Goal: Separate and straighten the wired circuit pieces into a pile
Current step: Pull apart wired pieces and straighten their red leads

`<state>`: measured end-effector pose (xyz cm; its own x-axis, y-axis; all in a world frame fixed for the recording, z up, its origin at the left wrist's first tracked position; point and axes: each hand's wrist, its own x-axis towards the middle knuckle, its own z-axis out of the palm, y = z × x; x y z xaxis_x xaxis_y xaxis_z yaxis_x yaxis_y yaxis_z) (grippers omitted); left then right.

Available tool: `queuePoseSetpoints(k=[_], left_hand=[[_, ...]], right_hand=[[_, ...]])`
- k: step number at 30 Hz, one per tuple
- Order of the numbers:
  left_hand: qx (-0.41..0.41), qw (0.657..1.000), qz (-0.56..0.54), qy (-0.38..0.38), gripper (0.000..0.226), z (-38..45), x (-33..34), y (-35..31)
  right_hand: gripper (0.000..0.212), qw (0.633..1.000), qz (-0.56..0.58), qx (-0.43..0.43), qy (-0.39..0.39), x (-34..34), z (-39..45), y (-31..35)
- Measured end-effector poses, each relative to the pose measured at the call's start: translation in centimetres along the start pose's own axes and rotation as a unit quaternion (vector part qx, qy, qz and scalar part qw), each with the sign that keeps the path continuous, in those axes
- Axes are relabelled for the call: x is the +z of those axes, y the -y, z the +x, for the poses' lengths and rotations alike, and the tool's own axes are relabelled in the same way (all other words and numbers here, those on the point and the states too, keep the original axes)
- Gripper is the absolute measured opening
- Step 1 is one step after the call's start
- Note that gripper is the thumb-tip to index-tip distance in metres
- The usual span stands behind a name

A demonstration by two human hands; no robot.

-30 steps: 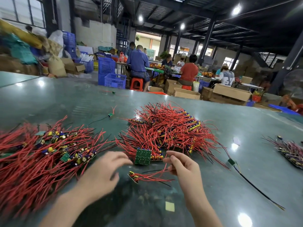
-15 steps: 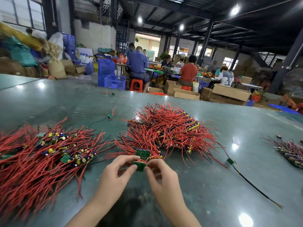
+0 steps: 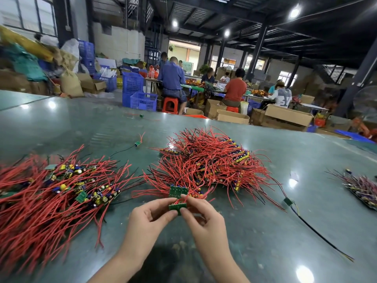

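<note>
green circuit board (image 3: pixel 177 206) is sitting pinched between the left hand (image 3: pixel 151 219) and right hand (image 3: pixel 201 215), its red wires trailing away toward the middle pile (image 3: pixel 208 160) just beyond both hands.

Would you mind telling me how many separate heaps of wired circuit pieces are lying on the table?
3: a big heap on the left, a big heap in the middle beyond the hands, and a smaller one at the right edge, partly cut off. A few single pieces lie loose.
</note>
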<state>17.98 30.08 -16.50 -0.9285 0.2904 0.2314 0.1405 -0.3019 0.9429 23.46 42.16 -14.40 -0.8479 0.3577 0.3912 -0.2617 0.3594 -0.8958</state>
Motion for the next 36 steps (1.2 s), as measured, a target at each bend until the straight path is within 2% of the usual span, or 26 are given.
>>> queuePoseSetpoints(k=[6, 9, 12, 19, 22, 25, 27, 28, 29, 31, 32, 33, 34, 35, 36], left_hand=[[-0.014, 1.000, -0.011, -0.012, 0.030, -0.1, 0.1, -0.3], [-0.016, 1.000, 0.005, -0.018, 0.031, -0.2, 0.1, -0.5], [-0.013, 0.999, 0.013, -0.033, 0.034, -0.4, 0.2, -0.6], [0.029, 0.997, 0.029, -0.059, 0.043, -0.8, 0.7, -0.7], [0.046, 0.995, 0.033, -0.078, 0.040, -0.8, 1.0, -0.4], [0.063, 0.989, 0.055, -0.119, 0.034, -0.5, 0.5, -0.3], [0.066, 0.983, 0.114, -0.127, 0.032, -0.2, -0.2, -0.4], [0.067, 0.975, 0.180, -0.113, 0.033, -0.1, -0.4, -0.4], [0.079, 0.955, 0.271, -0.095, 0.036, -0.2, -0.3, -0.4], [0.123, 0.888, 0.440, -0.054, 0.045, -0.8, 0.3, -0.3], [0.132, 0.869, 0.475, -0.038, 0.050, -1.1, 0.6, -0.2], [0.131, 0.877, 0.462, -0.024, 0.054, -1.3, 0.8, -0.2], [0.116, 0.912, 0.394, -0.007, 0.053, -1.4, 0.9, -0.2], [0.065, 0.959, 0.274, 0.015, 0.049, -1.4, 0.9, -0.4], [-0.006, 0.990, 0.133, 0.048, 0.039, -1.3, 1.1, -0.8]], right_hand=[[0.036, 0.999, 0.030, 0.029, 0.004, 0.0, 0.0, -0.2], [0.027, 0.999, 0.028, 0.025, 0.011, 0.0, 0.0, -0.4], [0.029, 1.000, 0.009, 0.001, 0.003, 0.2, -0.1, -0.6], [0.038, 0.998, -0.017, -0.039, -0.049, 1.1, -0.4, -1.2], [0.043, 0.994, -0.028, -0.068, -0.082, 1.4, -0.6, -1.0], [0.038, 0.984, -0.022, -0.101, -0.143, 0.7, -0.4, -0.8], [0.034, 0.984, 0.046, -0.069, -0.158, -0.3, 0.0, -0.7], [0.033, 0.984, 0.084, -0.047, -0.148, -0.6, 0.3, -0.5], [0.033, 0.984, 0.117, -0.029, -0.131, -0.9, 0.4, -0.4], [0.033, 0.983, 0.157, -0.009, -0.094, -1.0, 0.6, -0.1], [0.032, 0.983, 0.168, -0.004, -0.073, -1.0, 0.6, 0.1], [0.031, 0.982, 0.179, -0.002, -0.053, -1.0, 0.5, 0.2], [0.029, 0.981, 0.190, -0.001, -0.035, -1.0, 0.3, 0.2], [0.026, 0.980, 0.200, -0.001, -0.019, -0.9, 0.2, 0.2], [0.022, 0.978, 0.208, 0.000, -0.005, -0.9, 0.0, 0.2]])
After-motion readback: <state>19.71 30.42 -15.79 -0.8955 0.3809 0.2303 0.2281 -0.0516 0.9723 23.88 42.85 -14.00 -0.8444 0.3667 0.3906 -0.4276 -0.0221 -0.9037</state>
